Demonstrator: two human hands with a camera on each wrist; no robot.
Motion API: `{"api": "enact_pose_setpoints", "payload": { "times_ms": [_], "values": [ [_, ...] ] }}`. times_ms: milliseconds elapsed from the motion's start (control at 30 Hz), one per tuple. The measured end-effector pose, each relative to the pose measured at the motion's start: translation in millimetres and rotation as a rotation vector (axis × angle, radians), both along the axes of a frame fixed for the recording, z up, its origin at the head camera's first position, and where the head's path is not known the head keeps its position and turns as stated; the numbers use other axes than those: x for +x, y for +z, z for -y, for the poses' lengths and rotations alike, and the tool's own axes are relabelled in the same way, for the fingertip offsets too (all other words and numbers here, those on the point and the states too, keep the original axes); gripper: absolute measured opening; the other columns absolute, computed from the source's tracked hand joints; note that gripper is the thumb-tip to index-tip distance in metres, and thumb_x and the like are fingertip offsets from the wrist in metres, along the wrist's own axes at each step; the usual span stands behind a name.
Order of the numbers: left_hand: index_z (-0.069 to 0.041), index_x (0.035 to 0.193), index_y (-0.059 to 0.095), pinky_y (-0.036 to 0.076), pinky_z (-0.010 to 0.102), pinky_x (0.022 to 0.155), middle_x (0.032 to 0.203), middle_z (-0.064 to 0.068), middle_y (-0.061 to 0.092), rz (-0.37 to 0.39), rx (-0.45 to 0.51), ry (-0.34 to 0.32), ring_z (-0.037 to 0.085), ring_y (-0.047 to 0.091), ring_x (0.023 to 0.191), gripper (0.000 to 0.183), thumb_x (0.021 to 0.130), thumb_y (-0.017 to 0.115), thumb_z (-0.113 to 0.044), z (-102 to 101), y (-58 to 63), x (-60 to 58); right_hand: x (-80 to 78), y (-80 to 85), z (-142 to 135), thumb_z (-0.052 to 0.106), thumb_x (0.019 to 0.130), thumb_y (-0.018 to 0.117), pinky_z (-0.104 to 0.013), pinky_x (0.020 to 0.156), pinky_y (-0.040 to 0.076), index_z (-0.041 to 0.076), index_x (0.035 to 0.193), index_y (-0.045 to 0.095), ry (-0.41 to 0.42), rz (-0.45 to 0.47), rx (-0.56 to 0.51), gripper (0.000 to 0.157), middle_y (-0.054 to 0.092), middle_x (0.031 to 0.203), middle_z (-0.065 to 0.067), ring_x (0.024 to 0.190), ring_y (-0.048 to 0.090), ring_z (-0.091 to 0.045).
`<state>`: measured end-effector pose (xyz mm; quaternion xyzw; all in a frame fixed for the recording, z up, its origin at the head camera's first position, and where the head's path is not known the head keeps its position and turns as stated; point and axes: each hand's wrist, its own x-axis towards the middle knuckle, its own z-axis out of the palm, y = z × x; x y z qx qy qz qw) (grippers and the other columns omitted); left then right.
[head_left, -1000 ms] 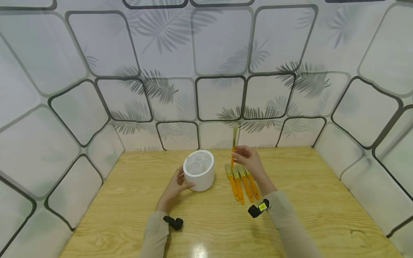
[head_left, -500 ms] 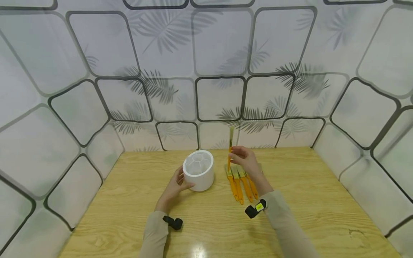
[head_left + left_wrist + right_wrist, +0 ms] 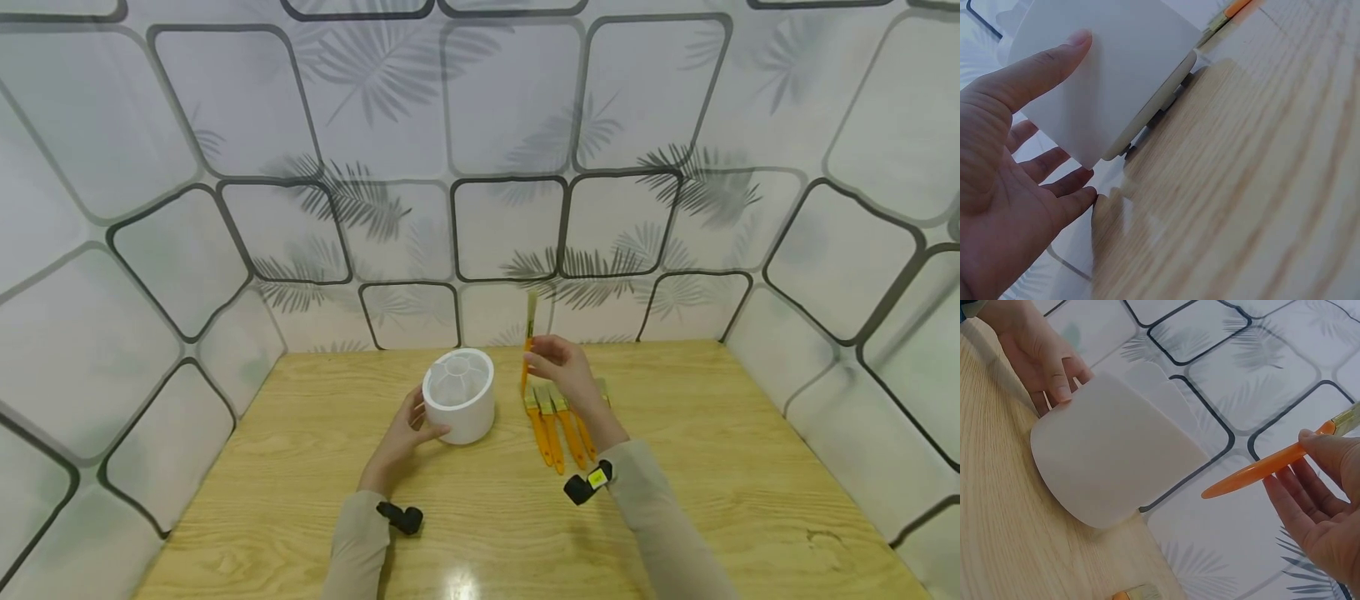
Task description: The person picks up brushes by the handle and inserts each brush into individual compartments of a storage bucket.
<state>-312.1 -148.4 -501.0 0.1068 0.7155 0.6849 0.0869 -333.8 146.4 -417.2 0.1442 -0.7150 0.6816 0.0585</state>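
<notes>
My left hand [image 3: 402, 435] grips the left side of a white round divided holder [image 3: 471, 423], thumb on its near wall and fingers around the far side. Inner partitions show through its top, and it leans slightly. In the left wrist view, a dark-footed base shows under the holder [image 3: 1116, 75]. To the right, my right hand [image 3: 564, 371] pinches a paintbrush [image 3: 527, 350] by its orange handle, bristles up, above the table. The right wrist view shows this paintbrush [image 3: 1260, 469] between thumb and fingers, its handle end pointing toward the holder but apart from it.
Several more orange-handled paintbrushes [image 3: 555, 429] lie side by side on the wooden table [image 3: 480, 517], below my right hand, bristles away from me. Patterned white walls [image 3: 510, 225] enclose the table at the back and sides.
My right hand has moved a little left with the upright paintbrush, closer to the holder. The left hand and the holder stay practically where they were.
</notes>
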Motion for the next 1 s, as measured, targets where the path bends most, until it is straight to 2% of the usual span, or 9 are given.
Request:
{"api": "enact_pose_setpoints", "payload": {
  "times_ms": [133, 367, 500, 633, 867, 1000],
  "values": [
    [-0.017, 0.147, 0.019, 0.013, 0.044, 0.116, 0.152, 0.009, 0.022, 0.001, 0.004, 0.001, 0.031, 0.017, 0.140, 0.092, 0.076, 0.077, -0.009, -0.1, -1.4, -1.2, -0.8, 0.9, 3.0, 0.014, 0.087, 0.066, -0.035, 0.078, 0.057, -0.005, 0.115, 0.055, 0.010, -0.016, -0.005, 0.035, 0.061, 0.098, -0.007, 0.084, 0.063, -0.009],
    [-0.022, 0.146, 0.023, 0.014, 0.044, 0.116, 0.151, 0.006, 0.025, -0.025, 0.001, 0.033, 0.029, 0.019, 0.140, 0.090, 0.075, 0.077, -0.011, 0.3, -18.8, -10.8, 0.1, 2.8, 8.1, 0.011, 0.087, 0.065, -0.035, 0.078, 0.057, -0.007, 0.115, 0.055, 0.019, -0.018, -0.022, 0.034, 0.061, 0.099, -0.011, 0.084, 0.063, -0.011],
    [-0.024, 0.145, 0.024, 0.016, 0.044, 0.116, 0.149, 0.005, 0.027, -0.045, -0.012, 0.046, 0.029, 0.021, 0.139, 0.089, 0.075, 0.078, -0.012, 0.2, -22.3, -11.8, 1.1, 4.1, 13.1, 0.009, 0.087, 0.065, -0.034, 0.078, 0.057, -0.009, 0.115, 0.054, 0.022, -0.015, -0.043, 0.034, 0.060, 0.098, -0.010, 0.082, 0.063, -0.010],
    [-0.024, 0.145, 0.024, 0.017, 0.044, 0.116, 0.149, 0.006, 0.027, -0.036, -0.010, 0.040, 0.029, 0.021, 0.140, 0.089, 0.075, 0.078, -0.012, -0.1, -19.1, -9.7, 3.2, 6.9, 18.1, 0.007, 0.087, 0.064, -0.034, 0.077, 0.057, -0.008, 0.114, 0.055, 0.017, -0.014, -0.055, 0.032, 0.060, 0.096, -0.007, 0.081, 0.063, -0.008],
    [-0.017, 0.147, 0.021, 0.013, 0.046, 0.116, 0.151, 0.011, 0.023, -0.001, 0.011, 0.005, 0.033, 0.017, 0.140, 0.089, 0.077, 0.076, -0.008, -0.3, -1.5, -0.8, 6.1, 10.8, 25.6, 0.005, 0.087, 0.064, -0.043, 0.082, 0.055, -0.007, 0.115, 0.055, 0.005, 0.001, -0.068, 0.032, 0.061, 0.097, -0.007, 0.081, 0.062, -0.008],
    [-0.018, 0.147, 0.021, 0.013, 0.046, 0.116, 0.151, 0.010, 0.023, 0.003, 0.006, 0.011, 0.032, 0.017, 0.140, 0.090, 0.076, 0.076, -0.009, 0.2, -2.6, -1.1, 6.2, 11.1, 29.5, 0.007, 0.086, 0.065, -0.046, 0.083, 0.054, -0.007, 0.115, 0.055, 0.006, 0.010, -0.076, 0.033, 0.061, 0.097, -0.007, 0.082, 0.062, -0.008]
  ]
}}
